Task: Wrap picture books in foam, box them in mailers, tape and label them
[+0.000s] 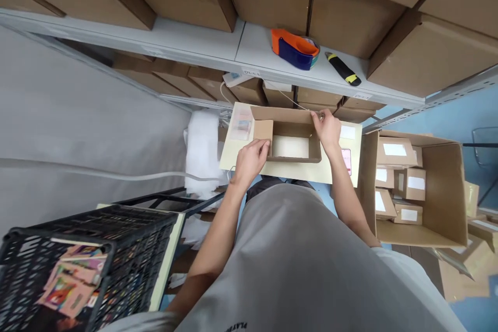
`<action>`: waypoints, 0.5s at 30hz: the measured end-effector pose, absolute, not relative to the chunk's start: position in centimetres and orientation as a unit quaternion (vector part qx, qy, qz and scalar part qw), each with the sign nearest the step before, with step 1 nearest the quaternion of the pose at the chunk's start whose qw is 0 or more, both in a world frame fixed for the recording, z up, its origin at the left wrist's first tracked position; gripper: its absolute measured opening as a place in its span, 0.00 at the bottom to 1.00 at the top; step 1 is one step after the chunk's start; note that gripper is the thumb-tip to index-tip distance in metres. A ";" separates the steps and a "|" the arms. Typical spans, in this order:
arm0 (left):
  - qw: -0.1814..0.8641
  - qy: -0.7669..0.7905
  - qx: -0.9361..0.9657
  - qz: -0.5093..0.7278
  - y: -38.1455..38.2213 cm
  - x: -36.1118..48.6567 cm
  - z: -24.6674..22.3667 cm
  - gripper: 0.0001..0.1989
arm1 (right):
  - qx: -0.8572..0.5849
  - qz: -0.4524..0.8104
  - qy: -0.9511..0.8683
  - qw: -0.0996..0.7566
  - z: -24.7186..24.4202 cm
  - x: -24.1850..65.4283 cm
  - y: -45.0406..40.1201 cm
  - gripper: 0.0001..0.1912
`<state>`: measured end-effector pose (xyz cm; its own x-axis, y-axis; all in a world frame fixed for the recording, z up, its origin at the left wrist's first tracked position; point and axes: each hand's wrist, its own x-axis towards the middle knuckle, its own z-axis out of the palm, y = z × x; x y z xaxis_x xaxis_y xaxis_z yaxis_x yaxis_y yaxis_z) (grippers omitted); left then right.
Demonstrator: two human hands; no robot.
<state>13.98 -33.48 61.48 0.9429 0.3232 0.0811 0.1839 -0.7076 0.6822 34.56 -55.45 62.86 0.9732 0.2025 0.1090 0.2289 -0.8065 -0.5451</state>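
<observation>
An open cardboard box [295, 157] sits on the small pale table [299, 170] in front of me. At its left side my left hand [252, 160] is closed, fingertips pinching the edge by the folded-out flap [263, 129]. My right hand [327, 130] grips the far right corner, thumb on the inner side and the other fingers partly hidden. Inside the box a whitish surface shows at the bottom; whether it is paper or the tabletop I cannot tell. A clear plastic packet [241, 127] lies left of the box, and a phone-like pink-screened item [346, 161] is beside my right forearm.
A shelf [257, 44] above the table carries large cartons, an orange-and-blue tape dispenser [296, 51] and a black-yellow utility knife [343, 68]. To the right stands a big carton [443, 192] holding several labelled boxes. A black crate [136, 264] with colourful packets is at lower left, near white wrap [202, 150].
</observation>
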 end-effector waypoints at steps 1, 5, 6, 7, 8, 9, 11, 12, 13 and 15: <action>0.356 0.133 0.921 0.089 -33.3 14.1 61.3 0.23 | -0.949 -0.025 -0.109 0.294 62.7 34.8 -55.3 0.23; 0.377 0.091 0.920 0.059 -32.3 13.8 60.5 0.21 | -0.948 -0.029 -0.090 0.303 62.4 35.7 -55.0 0.23; 0.383 0.077 0.919 0.051 -32.1 13.5 60.3 0.20 | -0.949 -0.028 -0.086 0.304 62.3 36.0 -54.9 0.23; 0.388 0.064 0.919 0.043 -31.9 13.1 60.0 0.19 | -0.948 -0.027 -0.082 0.305 62.3 36.2 -54.8 0.22; 0.390 0.052 0.919 0.035 -31.7 12.6 59.8 0.19 | -0.948 -0.027 -0.079 0.307 62.3 36.4 -54.6 0.22; 0.391 0.042 0.919 0.028 -31.6 12.2 59.5 0.19 | -0.948 -0.026 -0.077 0.309 62.3 36.6 -54.4 0.22; 0.394 0.031 0.918 0.023 -31.5 11.4 59.0 0.18 | -0.947 -0.021 -0.076 0.311 62.4 36.6 -54.0 0.24; 0.397 0.031 0.917 0.028 -31.5 11.1 58.8 0.17 | -0.946 -0.016 -0.077 0.314 62.4 36.5 -53.8 0.25; 0.403 0.036 0.914 0.036 -31.6 10.9 58.7 0.17 | -0.944 -0.013 -0.080 0.319 62.5 36.2 -53.6 0.27; 0.414 0.054 0.907 0.057 -31.7 10.9 58.7 0.18 | -0.934 -0.004 -0.081 0.347 62.6 35.4 -53.4 0.30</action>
<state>10.86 -31.71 58.71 0.9876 0.1452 0.0596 0.0500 -0.6507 0.7577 35.44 -53.43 62.60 0.9867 0.1492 0.0644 0.1550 -0.7457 -0.6480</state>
